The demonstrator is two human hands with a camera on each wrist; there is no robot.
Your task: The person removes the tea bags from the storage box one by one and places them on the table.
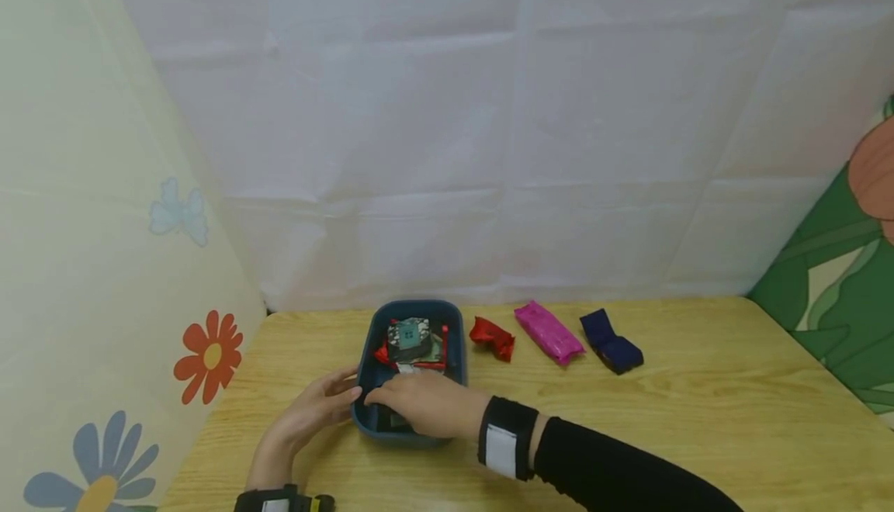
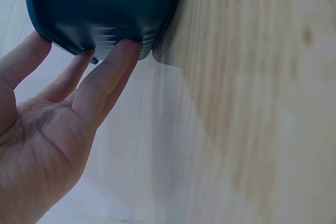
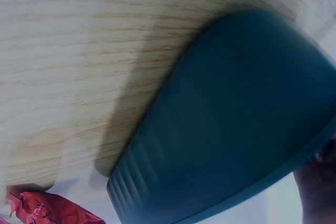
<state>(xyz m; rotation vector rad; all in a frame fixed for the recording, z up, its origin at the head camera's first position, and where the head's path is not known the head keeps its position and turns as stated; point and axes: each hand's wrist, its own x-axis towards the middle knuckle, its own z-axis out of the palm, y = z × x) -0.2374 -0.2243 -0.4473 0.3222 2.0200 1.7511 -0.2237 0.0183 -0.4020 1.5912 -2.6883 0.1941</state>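
Outstretched, the left hand [image 2: 47, 145] lays straight fingertips [image 2: 123, 48] against the blue tub's [image 1: 363, 357] outer wall. Opposite, the right hand [image 1: 426, 403] reaches into the tub's near end; whether it grips anything cannot be told. Beyond lie packets [image 1: 412, 341], then red [image 1: 492, 337], pink [image 1: 548, 332] and navy packets [image 1: 611, 341] on the table [image 1: 698, 403].
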